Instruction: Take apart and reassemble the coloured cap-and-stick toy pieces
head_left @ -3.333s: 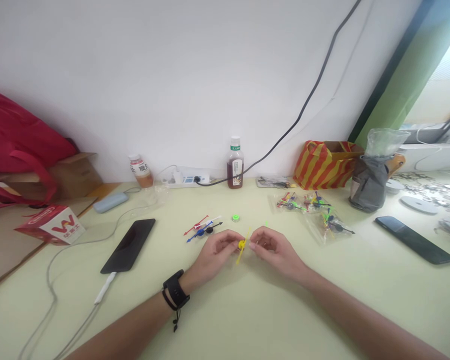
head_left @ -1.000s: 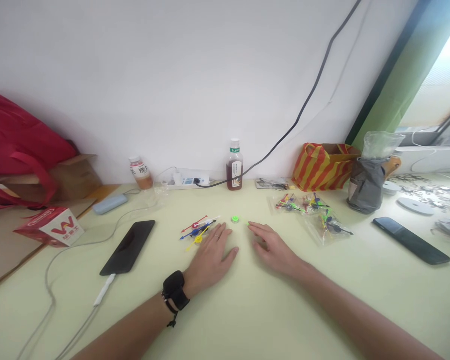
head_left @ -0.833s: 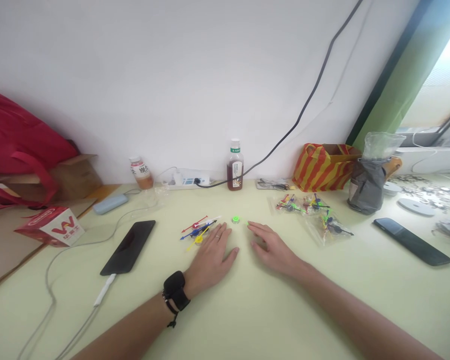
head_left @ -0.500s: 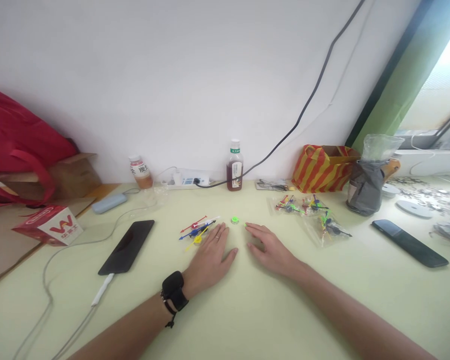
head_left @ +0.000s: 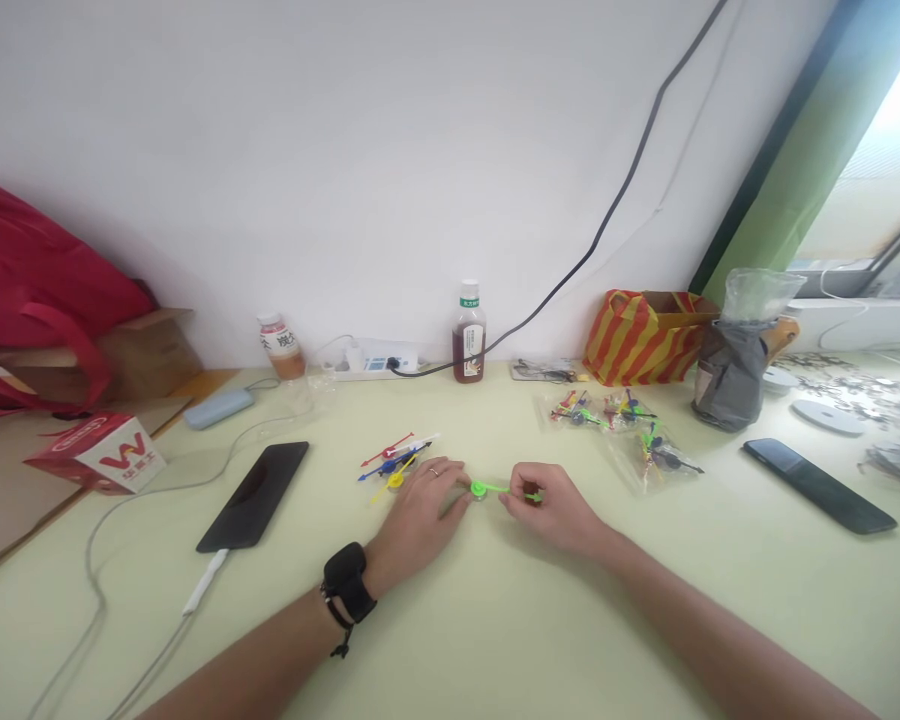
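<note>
A bright green plastic spinner arrow (head_left: pixel 480 489) with a round hub is stretched between my hands, just above or on the pale green tabletop; I cannot tell which. My left hand (head_left: pixel 427 505), with a ring and a black watch at the wrist, pinches its hub end between thumb and fingers. On the other side my right hand (head_left: pixel 551 505) grips the arrow's shaft with curled fingers, and a green tip shows past them. Left of my left hand lie blue, yellow, red, white and black spinner arrows (head_left: pixel 394 466), partly overlapping.
Clear bags of coloured spinners (head_left: pixel 651 455) lie to the right, near a dark phone (head_left: pixel 817 485). At left are a charging phone (head_left: pixel 255 497) and a red-white box (head_left: pixel 97 452). A brown drink bottle (head_left: pixel 469 335) and a striped bag (head_left: pixel 645 338) stand by the wall.
My hands were flat on the table with the green piece beyond the fingertips. Now the piece is closer to me, both hands have closed on it, and the right one has curled up.
</note>
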Available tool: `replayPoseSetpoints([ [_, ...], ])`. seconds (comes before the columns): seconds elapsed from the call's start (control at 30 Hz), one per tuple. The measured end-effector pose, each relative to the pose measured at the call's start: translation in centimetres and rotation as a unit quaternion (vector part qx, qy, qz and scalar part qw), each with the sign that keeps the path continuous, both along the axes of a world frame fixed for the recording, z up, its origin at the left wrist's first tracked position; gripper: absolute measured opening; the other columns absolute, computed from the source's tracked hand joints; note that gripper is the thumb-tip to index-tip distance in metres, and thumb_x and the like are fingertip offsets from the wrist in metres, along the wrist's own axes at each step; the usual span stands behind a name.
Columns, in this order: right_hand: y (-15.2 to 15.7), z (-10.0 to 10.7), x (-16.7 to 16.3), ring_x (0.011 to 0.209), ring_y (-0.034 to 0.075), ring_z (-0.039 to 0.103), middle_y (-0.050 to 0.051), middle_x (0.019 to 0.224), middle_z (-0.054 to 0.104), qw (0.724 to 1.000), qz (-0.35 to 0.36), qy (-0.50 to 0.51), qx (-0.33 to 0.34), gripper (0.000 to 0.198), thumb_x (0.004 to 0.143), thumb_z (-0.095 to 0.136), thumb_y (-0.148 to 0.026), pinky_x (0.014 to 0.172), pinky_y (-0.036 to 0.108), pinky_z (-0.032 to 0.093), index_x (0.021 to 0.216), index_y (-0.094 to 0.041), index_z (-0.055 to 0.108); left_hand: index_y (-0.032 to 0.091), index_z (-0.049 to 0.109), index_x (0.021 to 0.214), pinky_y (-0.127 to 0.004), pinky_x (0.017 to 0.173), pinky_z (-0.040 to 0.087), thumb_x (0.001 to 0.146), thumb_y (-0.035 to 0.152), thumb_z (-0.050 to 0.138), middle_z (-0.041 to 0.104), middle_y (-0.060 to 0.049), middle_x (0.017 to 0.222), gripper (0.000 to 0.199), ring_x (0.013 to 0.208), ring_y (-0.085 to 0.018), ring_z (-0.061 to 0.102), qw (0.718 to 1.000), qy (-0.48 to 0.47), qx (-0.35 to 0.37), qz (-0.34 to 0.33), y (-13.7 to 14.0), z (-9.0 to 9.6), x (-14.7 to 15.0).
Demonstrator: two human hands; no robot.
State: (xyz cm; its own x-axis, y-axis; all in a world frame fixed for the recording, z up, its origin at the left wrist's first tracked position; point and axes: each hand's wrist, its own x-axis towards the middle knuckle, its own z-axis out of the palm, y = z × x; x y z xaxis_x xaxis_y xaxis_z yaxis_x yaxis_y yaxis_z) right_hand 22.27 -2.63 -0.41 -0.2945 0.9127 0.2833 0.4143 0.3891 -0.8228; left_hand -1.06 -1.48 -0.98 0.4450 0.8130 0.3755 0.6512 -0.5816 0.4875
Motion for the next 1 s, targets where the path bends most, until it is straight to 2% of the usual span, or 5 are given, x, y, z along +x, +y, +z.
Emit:
replayPoseSetpoints([
  [0.23, -0.3, 1.1, 0.0, 0.061, 0.011, 0.041, -0.005, 0.064, 0.043, 0.992, 0.016, 0.097, -0.075, 0.021, 0.078, 0.061, -0.022, 0.054, 0.023, 0.034, 0.067, -0.022, 0.044, 0.030, 0.069, 0.119, -0.049, 0.111, 0.044, 0.094, 0.034, 0.065, 0.068, -0.006, 0.129, 0.026, 0.127, -0.028, 0.057, 0.999, -0.014, -0.005, -0.048, -0.3, 0.6, 0.2],
  [0.57, -0.2, 2.2, 0.6, 0.063, 0.014, 0.049, -0.001, 0.067, 0.057, 0.960, 0.008, 0.225, -0.166, 0.028, 0.083, 0.073, -0.045, 0.063, 0.030, 0.042, 0.090, -0.018, 0.074, 0.021, 0.065, 0.109, -0.031, 0.080, 0.057, 0.090, 0.030, 0.070, 0.072, -0.003, 0.095, 0.022, 0.087, -0.018, 0.069, 0.957, -0.210, -0.189, -0.069, -0.1, 1.1, 0.6],
  [0.77, -0.2, 2.0, 0.4, 0.083, 0.018, 0.061, 0.005, 0.092, 0.066, 0.973, 0.002, 0.205, -0.106, 0.042, 0.096, 0.056, -0.058, 0.078, 0.033, 0.049, 0.085, -0.019, 0.067, 0.017, 0.070, 0.106, -0.030, 0.083, 0.057, 0.087, 0.034, 0.075, 0.072, -0.006, 0.094, 0.026, 0.088, -0.018, 0.068, 0.917, -0.269, -0.283, -0.084, -0.1, 0.5, 0.9],
  [0.9, -0.4, 1.7, 0.2, 0.058, 0.013, 0.044, -0.004, 0.063, 0.048, 0.984, 0.006, 0.143, -0.110, 0.044, 0.101, 0.043, -0.059, 0.058, 0.028, 0.038, 0.093, -0.021, 0.064, 0.017, 0.071, 0.109, -0.029, 0.083, 0.057, 0.084, 0.034, 0.079, 0.072, -0.006, 0.096, 0.031, 0.088, -0.017, 0.069, 0.902, -0.287, -0.311, -0.089, -0.2, 0.4, 0.9],
  [1.0, -0.9, 1.7, 0.2, 0.061, 0.013, 0.038, -0.005, 0.067, 0.039, 0.990, 0.012, 0.099, -0.104, 0.038, 0.103, 0.042, -0.053, 0.058, 0.027, 0.033, 0.097, -0.022, 0.063, 0.017, 0.070, 0.110, -0.030, 0.084, 0.057, 0.080, 0.034, 0.082, 0.073, -0.006, 0.098, 0.036, 0.088, -0.017, 0.070, 0.895, -0.292, -0.324, -0.088, -0.2, 0.6, 1.0],
])
